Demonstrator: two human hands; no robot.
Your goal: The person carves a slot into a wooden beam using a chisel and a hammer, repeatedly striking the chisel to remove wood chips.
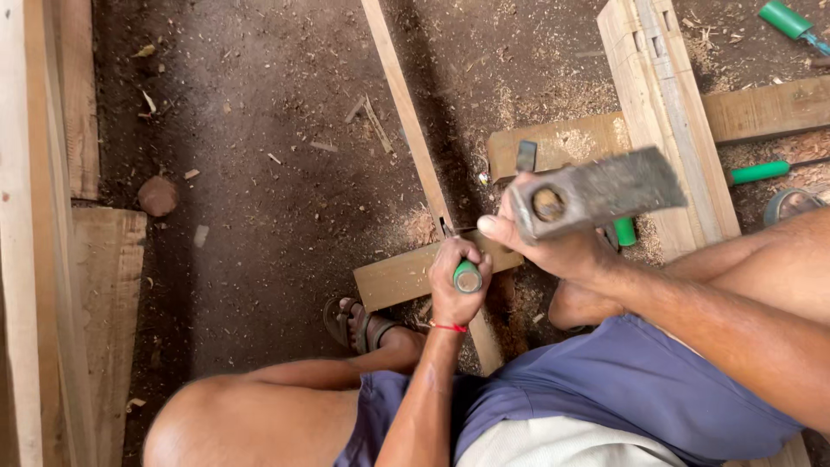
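The left hand (456, 290) clenches a stiff green-handled chisel (467, 277) upright by its handle, while the right hand (553, 246) grips a heavy steel hammer (596, 192) raised above it.

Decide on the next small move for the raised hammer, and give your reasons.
Probably swing the grey metal hammer head in the right hand down onto the green-handled chisel. The left hand holds the chisel upright on the wooden board, with the hammer raised above it.
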